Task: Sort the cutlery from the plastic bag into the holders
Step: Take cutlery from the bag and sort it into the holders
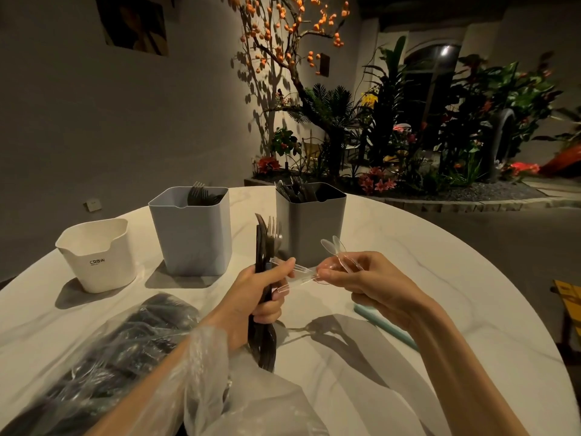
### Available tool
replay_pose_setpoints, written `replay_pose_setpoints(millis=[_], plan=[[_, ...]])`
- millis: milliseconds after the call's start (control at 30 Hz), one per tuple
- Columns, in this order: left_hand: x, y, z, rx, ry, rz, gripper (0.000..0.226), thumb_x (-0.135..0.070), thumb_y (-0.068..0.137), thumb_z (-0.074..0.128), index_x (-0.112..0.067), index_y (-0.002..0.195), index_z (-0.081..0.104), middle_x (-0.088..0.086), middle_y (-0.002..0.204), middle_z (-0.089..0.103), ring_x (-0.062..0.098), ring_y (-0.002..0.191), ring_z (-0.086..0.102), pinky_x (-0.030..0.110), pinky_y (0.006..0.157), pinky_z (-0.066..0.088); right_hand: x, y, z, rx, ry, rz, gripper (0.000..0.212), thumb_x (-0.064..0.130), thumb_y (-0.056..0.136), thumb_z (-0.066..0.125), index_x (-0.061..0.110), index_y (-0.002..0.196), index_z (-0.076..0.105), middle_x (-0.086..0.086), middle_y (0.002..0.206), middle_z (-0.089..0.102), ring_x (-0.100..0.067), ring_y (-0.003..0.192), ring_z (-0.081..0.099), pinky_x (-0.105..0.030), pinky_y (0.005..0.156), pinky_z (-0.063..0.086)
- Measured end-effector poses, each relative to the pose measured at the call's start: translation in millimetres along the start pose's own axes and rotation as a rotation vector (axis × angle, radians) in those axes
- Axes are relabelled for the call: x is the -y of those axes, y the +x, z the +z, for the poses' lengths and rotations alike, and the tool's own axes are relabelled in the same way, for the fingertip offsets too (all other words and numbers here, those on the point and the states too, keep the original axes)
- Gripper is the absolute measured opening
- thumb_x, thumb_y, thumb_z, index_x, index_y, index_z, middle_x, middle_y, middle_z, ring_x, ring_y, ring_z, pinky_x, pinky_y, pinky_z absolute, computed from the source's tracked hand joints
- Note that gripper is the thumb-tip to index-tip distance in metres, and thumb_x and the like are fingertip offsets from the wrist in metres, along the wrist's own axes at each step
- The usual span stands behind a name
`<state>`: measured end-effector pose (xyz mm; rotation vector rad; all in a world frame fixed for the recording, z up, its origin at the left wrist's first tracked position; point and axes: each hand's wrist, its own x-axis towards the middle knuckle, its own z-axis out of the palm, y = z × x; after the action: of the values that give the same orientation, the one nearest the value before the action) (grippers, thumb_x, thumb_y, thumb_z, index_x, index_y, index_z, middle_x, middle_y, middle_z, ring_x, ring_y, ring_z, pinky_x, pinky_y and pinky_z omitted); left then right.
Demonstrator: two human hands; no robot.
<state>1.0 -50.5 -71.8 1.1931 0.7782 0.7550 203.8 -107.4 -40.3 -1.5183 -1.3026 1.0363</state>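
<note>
Nearest, clear plastic bag (103, 369) lying on white marble table (408, 278), dark cutlery inside, left forearm through its opening. Left hand (261, 297) curled tight round upright bundle of black forks (265, 278), also pinching one end of clear plastic pieces. Right hand (371, 281) pinching clear spoons (334, 251), bowls pointing up and away. Teal strip (386, 325) on table under right wrist. Farther back, three holders in a row: white holder (99, 256) at left, light grey holder (191, 234) with forks, dark grey holder (309, 225) with black cutlery. Beyond, plants (393, 127) against wall.
</note>
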Motion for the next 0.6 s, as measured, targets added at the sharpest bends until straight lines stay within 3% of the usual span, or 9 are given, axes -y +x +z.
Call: replay_pose_setpoints(millis=[167,233,300,367,433,500,600], plan=[[0.7,0.7,-7.9,0.119,-0.154,-0.117,0.070,-0.069,0.084,0.057,-0.007,0.055,0.043,0.004,0.051,0.033,0.009,0.034,0.025,0.019,0.039,0.022,0.8,-2.1,1.5,0.025,-0.054,-0.047,0.014,0.027,0.088,0.075,0.015,0.094,0.078,0.015,0.056,0.061,-0.010,0.065,0.048,-0.014,0.051,0.038],[2.2,1.4,-11.0,0.151,-0.183,-0.145,0.071,-0.072,0.081,0.060,-0.004,0.062,0.050,0.007,0.055,0.040,0.008,0.033,0.026,0.018,0.038,0.024,1.4,-3.1,1.8,0.039,-0.057,-0.057,0.011,0.027,0.088,0.074,0.017,0.091,0.078,0.015,0.057,0.063,-0.010,0.066,0.050,-0.017,0.054,0.038],[1.8,-0.2,-8.6,0.155,-0.161,-0.141,0.056,-0.059,0.074,0.069,-0.005,0.087,0.068,0.012,0.067,0.058,0.008,0.034,0.025,0.018,0.040,0.023,1.8,-2.7,3.4,0.025,-0.048,-0.072,0.009,0.028,0.088,0.074,0.020,0.088,0.077,0.015,0.058,0.063,-0.012,0.069,0.051,-0.018,0.057,0.038],[1.2,-0.7,-6.1,0.136,-0.151,-0.148,0.052,-0.053,0.074,0.068,-0.015,0.109,0.074,0.019,0.085,0.070,0.007,0.033,0.025,0.017,0.039,0.024,0.7,-1.4,4.8,0.004,-0.032,-0.084,0.009,0.029,0.088,0.073,0.020,0.090,0.077,0.015,0.056,0.061,-0.011,0.066,0.048,-0.015,0.054,0.037],[1.3,1.0,-7.3,0.175,-0.177,-0.171,0.053,-0.062,0.078,0.059,-0.022,0.107,0.078,0.024,0.101,0.073,0.006,0.031,0.028,0.016,0.038,0.027,-0.3,-1.0,4.7,0.014,-0.024,-0.093,0.013,0.028,0.089,0.073,0.017,0.094,0.077,0.014,0.054,0.059,-0.009,0.062,0.046,-0.017,0.053,0.036],[0.6,0.7,-10.4,0.220,-0.192,-0.202,0.067,-0.072,0.078,0.055,-0.017,0.109,0.078,0.024,0.105,0.073,0.005,0.031,0.028,0.015,0.039,0.027,-1.6,-0.8,3.7,0.038,-0.056,-0.093,0.012,0.028,0.089,0.073,0.018,0.094,0.078,0.016,0.058,0.062,-0.009,0.065,0.051,-0.019,0.057,0.038],[-0.9,-2.3,-11.7,0.245,-0.127,-0.239,0.063,-0.056,0.080,0.066,-0.002,0.110,0.075,0.015,0.093,0.072,0.004,0.032,0.025,0.014,0.038,0.024,-3.1,-0.7,4.0,0.063,-0.103,-0.101,0.005,0.028,0.088,0.075,0.024,0.091,0.077,0.017,0.068,0.067,-0.010,0.072,0.058,-0.018,0.060,0.042]])
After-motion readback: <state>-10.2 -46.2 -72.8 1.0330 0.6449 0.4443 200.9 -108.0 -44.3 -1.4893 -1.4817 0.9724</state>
